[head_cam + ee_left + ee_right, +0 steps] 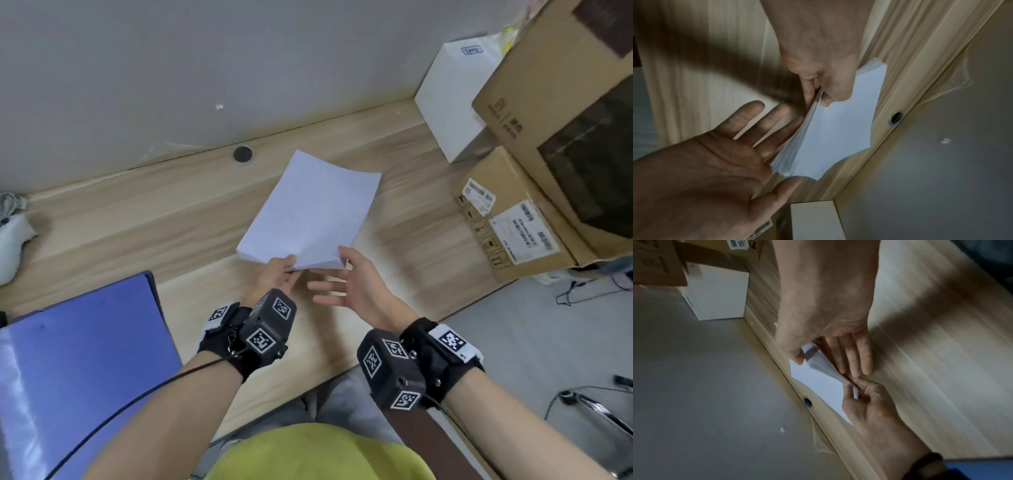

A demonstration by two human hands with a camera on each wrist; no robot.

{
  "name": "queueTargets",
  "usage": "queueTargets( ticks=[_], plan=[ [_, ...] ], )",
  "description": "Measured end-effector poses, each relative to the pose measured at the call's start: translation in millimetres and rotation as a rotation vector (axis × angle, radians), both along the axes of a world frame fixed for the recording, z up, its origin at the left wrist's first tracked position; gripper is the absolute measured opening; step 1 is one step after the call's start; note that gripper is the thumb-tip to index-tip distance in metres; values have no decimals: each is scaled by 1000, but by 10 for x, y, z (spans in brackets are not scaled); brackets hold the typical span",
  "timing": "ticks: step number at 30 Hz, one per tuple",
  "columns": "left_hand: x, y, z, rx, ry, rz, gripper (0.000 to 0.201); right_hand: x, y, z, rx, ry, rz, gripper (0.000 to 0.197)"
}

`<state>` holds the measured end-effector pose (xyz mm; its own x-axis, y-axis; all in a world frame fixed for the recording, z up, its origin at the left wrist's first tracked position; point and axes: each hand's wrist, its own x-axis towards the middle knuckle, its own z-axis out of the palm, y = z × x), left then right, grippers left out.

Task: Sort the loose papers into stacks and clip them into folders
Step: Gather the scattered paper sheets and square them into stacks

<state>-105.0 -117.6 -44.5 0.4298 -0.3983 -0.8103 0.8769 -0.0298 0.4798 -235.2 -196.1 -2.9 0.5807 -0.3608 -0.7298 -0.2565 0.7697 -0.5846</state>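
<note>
You are pinching the near edge of the paper stack (pixel 308 209) with your left hand (pixel 275 274), thumb on top and fingers curled beneath. Your right hand (pixel 346 284) is lying open just beside it at 3 o'clock, fingers straight and spread, reaching under the same edge with the thumb at the stack's corner. The stack is sitting mid-bench at 12 o'clock from your hands and bowing along its length. I cannot tell whether its far end is resting on the bench (pixel 137 219) or hanging clear.

The main risk is that you are carrying many sheets by one narrow pinch. If you are lifting further before the right hand is closing, the lower sheets are likely sliding out and fanning across the bench, undoing the squared edges.

The bow is a second worry: squeezing harder at that edge is probably creasing the sheets.

The blue folder (pixel 78 359) is lying at 8 o'clock, well apart. A one-handed swing there is inviting a spill; the cardboard boxes (pixel 513 212) at 2 o'clock are posing little threat.
</note>
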Motion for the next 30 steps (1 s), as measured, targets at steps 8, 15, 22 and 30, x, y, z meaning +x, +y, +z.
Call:
queueTargets(
  ticks=[8,15,22,30],
  plan=[
    [-325,-585,-53,0,121,-35,11,-118,-412,-251,-76,171,-80,29],
    [-93,-736,-221,75,135,36,30,-253,-1216,-459,-42,337,-45,21],
    [-27,-888,-295,151,-36,-200,43,-195,-1831,-561,-41,421,30,28],
    [-153,-1272,-345,185,-138,-234,51,-170,-2136,-728,-85,480,-81,29]
  ],
)
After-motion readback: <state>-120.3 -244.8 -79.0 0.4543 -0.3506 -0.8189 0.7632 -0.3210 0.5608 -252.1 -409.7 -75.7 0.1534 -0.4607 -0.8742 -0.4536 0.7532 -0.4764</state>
